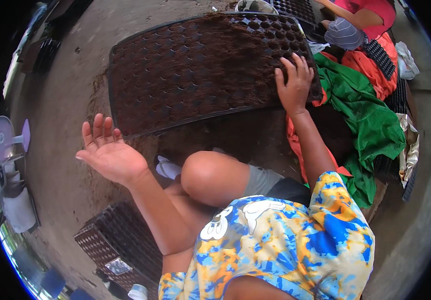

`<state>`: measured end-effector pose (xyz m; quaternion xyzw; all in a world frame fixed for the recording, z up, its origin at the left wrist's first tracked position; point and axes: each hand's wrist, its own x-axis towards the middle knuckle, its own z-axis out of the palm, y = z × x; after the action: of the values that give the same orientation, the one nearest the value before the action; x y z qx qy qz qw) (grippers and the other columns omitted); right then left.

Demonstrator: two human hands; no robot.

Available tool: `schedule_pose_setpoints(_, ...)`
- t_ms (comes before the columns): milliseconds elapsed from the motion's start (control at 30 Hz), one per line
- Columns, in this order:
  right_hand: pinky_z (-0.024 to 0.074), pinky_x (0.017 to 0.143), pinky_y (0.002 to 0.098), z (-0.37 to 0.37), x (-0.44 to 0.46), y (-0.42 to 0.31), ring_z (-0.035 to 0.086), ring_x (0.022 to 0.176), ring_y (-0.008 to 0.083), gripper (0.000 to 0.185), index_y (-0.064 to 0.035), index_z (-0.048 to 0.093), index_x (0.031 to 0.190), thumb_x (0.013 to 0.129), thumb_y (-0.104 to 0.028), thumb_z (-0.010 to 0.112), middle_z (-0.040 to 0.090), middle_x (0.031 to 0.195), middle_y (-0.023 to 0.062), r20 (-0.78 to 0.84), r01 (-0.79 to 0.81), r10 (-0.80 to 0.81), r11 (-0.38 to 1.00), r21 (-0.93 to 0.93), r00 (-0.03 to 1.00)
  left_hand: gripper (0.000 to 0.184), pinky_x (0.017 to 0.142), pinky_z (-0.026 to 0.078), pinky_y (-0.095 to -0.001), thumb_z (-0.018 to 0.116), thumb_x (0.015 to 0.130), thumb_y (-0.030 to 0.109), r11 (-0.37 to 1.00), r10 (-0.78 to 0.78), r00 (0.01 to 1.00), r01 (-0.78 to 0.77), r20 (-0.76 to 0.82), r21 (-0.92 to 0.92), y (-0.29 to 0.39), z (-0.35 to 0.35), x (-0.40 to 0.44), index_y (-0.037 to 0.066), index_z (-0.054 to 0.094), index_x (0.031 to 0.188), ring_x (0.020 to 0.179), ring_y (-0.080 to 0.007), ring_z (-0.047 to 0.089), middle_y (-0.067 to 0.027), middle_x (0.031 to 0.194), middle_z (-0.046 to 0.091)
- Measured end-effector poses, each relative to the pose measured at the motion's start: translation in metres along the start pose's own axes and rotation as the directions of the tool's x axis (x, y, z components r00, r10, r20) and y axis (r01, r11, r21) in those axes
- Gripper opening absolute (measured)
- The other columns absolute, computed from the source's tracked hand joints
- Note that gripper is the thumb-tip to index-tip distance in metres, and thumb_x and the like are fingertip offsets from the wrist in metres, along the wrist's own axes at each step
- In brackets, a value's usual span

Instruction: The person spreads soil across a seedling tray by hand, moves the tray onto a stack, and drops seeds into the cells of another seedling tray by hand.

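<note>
A wide black cell tray (175,75) lies in front of me, most of its cells covered with dark soil. Bare round cells show at its upper right. My right hand (295,82) rests on the tray's right part, fingers spread, holding nothing. Off the tray's lower left corner, my left hand (113,157) is raised with the palm up and the fingers apart, and nothing lies in it.
Green cloth (360,115) and orange cloth (380,70) lie at the right around dark soil. Stacked black trays (125,245) stand at the lower left. A bucket (255,6) is beyond the tray. Another person's arm (348,15) is at the upper right. A purple fan (3,137) stands far left.
</note>
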<state>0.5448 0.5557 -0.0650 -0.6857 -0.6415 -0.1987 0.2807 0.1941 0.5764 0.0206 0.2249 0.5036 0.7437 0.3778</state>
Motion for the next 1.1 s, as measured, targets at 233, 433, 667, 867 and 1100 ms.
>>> schedule_pose_setpoints(233, 0.0162, 0.107, 0.0490, 0.044, -0.007, -0.164, 0.027, 0.132, 0.0303, 0.067, -0.0060, 0.043, 0.126, 0.079, -0.053, 0.052, 0.035, 0.138, 0.0159, 0.285, 0.283, -0.479, 0.803, 0.524, 0.830, 0.061, 0.079, 0.036, -0.0307, 0.026, 0.092, 0.058, 1.000, -0.024, 0.999, 0.024, -0.021, -0.001, -0.003, 0.004, -0.001, 0.008, 0.047, 0.120, 0.096, -0.0191, 0.053, -0.0108, 0.111, 0.057)
schedule_pose_setpoints(433, -0.0025, 0.109, 0.0471, 0.065, 0.039, -0.079, 0.014, 0.139, 0.0213, 0.076, -0.0086, 0.024, 0.141, 0.087, -0.061, 0.035, 0.019, 0.149, 0.0105, 0.493, 0.169, -0.162, 0.985, 0.030, 0.855, 0.062, 0.078, 0.037, -0.0302, 0.026, 0.092, 0.058, 1.000, 0.004, 1.000, -0.003, -0.024, 0.007, 0.002, -0.003, 0.001, 0.006, 0.047, 0.119, 0.096, -0.0193, 0.053, -0.0108, 0.110, 0.058)
schedule_pose_setpoints(667, -0.0068, 0.106, 0.0554, 0.025, -0.010, -0.083, 0.015, 0.139, 0.0205, 0.078, -0.0095, 0.027, 0.141, 0.085, -0.062, 0.037, 0.022, 0.149, 0.0074, 0.520, 0.210, -0.241, 0.970, 0.118, 0.820, 0.063, 0.078, 0.038, -0.0303, 0.026, 0.092, 0.058, 1.000, -0.004, 1.000, 0.004, -0.006, -0.001, 0.000, 0.002, -0.004, 0.005, 0.047, 0.119, 0.095, -0.0194, 0.053, -0.0114, 0.110, 0.058)
schedule_pose_setpoints(867, 0.0028, 0.103, 0.0616, 0.003, 0.000, 0.004, 0.036, 0.129, 0.0179, 0.036, -0.0202, 0.059, 0.116, 0.085, -0.038, 0.054, 0.051, 0.130, -0.0013, 0.283, 0.236, -0.171, 0.948, -0.213, 0.944, 0.065, 0.078, 0.038, -0.0304, 0.027, 0.092, 0.059, 1.000, 0.014, 1.000, -0.014, 0.012, 0.025, -0.002, 0.002, -0.004, 0.004, 0.046, 0.119, 0.095, -0.0196, 0.053, -0.0115, 0.109, 0.057)
schedule_pose_setpoints(1100, 0.0368, 0.094, 0.0464, -0.005, -0.013, 0.077, 0.054, 0.103, 0.0262, 0.018, -0.0130, 0.064, 0.097, 0.081, -0.021, 0.061, 0.060, 0.105, 0.0054, 0.047, -0.102, 0.104, 0.994, -0.048, 0.993, 0.066, 0.079, 0.037, -0.0308, 0.028, 0.091, 0.060, 0.998, 0.016, 0.999, -0.017, 0.032, 0.053, -0.009, 0.004, -0.002, 0.003, 0.046, 0.120, 0.096, -0.0199, 0.052, -0.0113, 0.108, 0.056)
